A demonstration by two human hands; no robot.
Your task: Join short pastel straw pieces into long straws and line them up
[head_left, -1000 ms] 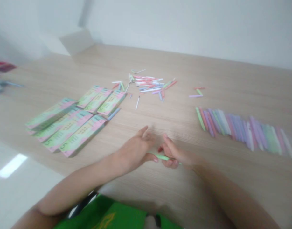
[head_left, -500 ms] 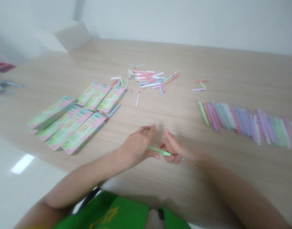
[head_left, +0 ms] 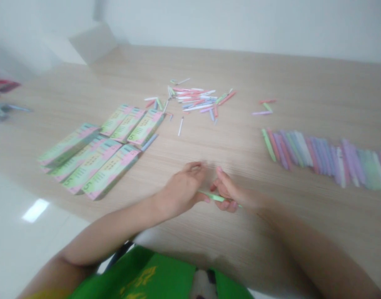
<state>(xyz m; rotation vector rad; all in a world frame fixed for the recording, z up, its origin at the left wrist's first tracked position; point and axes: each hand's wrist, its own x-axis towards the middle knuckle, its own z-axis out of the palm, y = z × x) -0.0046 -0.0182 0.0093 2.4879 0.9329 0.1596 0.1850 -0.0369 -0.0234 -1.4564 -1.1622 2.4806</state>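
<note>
Pinching slim light-green plastic stick (head_left: 217, 198) between left hand (head_left: 182, 189) and right hand (head_left: 226, 190), above worktop (head_left: 190, 238) near front edge. Showing pastel plastic sticks (head_left: 321, 155) lined up toward right edge, thin multicoloured sticks (head_left: 195, 99) left loose toward far edge.

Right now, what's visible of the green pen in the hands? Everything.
The green pen is slim, pale, seemingly plastic. It slants down toward picture right, over the table. The curled fingers of the right hand grip it, a thin green end showing beyond them; the thumb of the left hand lies against its other end. Blur hides finer detail.
</note>
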